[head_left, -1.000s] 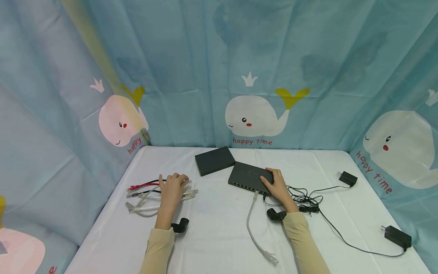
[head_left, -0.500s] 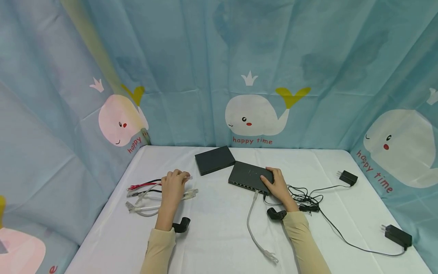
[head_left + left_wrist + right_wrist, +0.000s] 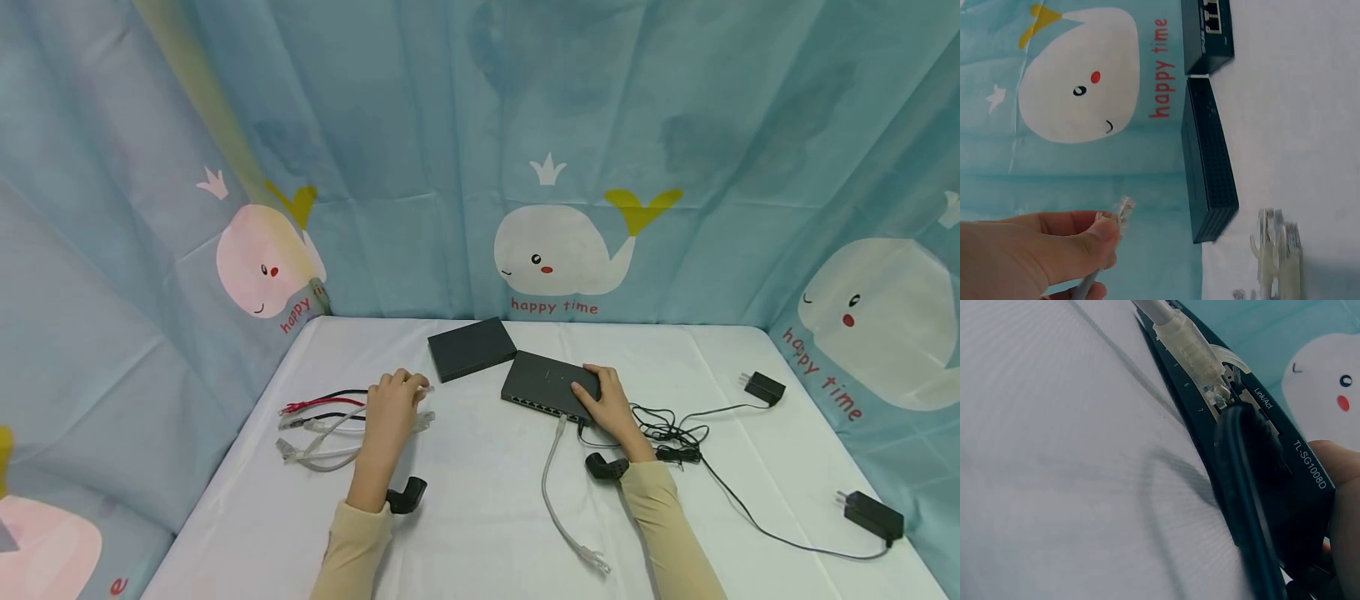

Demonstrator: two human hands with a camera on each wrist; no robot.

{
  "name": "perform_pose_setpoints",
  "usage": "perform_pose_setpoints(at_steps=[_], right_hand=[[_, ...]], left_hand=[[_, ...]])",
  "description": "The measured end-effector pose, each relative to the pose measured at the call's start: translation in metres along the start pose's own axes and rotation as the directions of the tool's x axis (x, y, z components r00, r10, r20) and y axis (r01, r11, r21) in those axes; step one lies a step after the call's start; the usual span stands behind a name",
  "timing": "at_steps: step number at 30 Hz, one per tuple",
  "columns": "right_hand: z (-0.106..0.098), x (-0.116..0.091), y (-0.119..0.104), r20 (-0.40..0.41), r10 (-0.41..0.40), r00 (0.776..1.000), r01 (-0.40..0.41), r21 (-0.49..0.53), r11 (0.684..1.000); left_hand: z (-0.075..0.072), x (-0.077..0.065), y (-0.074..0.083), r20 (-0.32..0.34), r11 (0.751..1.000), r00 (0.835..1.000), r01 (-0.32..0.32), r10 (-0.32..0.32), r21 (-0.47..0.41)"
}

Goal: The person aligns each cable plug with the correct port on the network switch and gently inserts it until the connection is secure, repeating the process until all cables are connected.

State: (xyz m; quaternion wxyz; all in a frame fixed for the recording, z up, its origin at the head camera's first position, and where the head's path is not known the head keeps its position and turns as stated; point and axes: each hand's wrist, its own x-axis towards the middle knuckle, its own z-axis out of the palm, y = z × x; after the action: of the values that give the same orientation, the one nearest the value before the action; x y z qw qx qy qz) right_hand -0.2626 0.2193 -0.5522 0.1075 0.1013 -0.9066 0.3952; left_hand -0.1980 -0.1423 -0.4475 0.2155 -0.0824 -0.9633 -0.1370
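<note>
My left hand [image 3: 393, 410] pinches a grey network cable just behind its clear plug [image 3: 1125, 210], between thumb and fingers above the left side of the table. Below and beside it lie more network cables [image 3: 321, 457], partly hidden by the hand. My right hand [image 3: 612, 407] grips the right end of a black network switch [image 3: 542, 382], thumb on top. Along the switch's front edge a grey cable's plug [image 3: 1194, 359] sits in a port, with a black power lead [image 3: 1244, 500] plugged in beside it. The grey cable's other end [image 3: 592, 562] lies loose toward the front.
A second black box [image 3: 471, 350] lies behind, its corner by the switch. Red and black leads [image 3: 318, 404] lie at the left. Bundled black cord [image 3: 675, 442] and two power adapters [image 3: 765, 388] spread across the right. A whale-printed curtain [image 3: 420, 167] hangs behind the table.
My left hand has moved a little to the right with the cable plug, away from the pile. The right hand and the switch hold still.
</note>
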Motion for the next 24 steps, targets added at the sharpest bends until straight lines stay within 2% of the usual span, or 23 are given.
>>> perform_pose_setpoints(at_steps=[10, 18, 24], right_hand=[[-0.001, 0.001, -0.001, -0.002, -0.002, 1.000, 0.002, 0.012, 1.000], [0.000, 0.001, -0.001, -0.007, 0.000, 1.000, 0.000, 0.008, 1.000], [0.000, 0.000, 0.000, -0.010, -0.005, 1.000, 0.005, 0.008, 1.000]], left_hand=[[0.002, -0.003, 0.019, 0.041, 0.996, 0.999, -0.016, 0.019, -0.090], [0.008, -0.005, 0.035, 0.127, 0.981, 0.992, 0.003, 0.022, -0.196], [0.013, -0.007, 0.043, 0.199, 0.967, 0.980, 0.028, 0.024, -0.254]])
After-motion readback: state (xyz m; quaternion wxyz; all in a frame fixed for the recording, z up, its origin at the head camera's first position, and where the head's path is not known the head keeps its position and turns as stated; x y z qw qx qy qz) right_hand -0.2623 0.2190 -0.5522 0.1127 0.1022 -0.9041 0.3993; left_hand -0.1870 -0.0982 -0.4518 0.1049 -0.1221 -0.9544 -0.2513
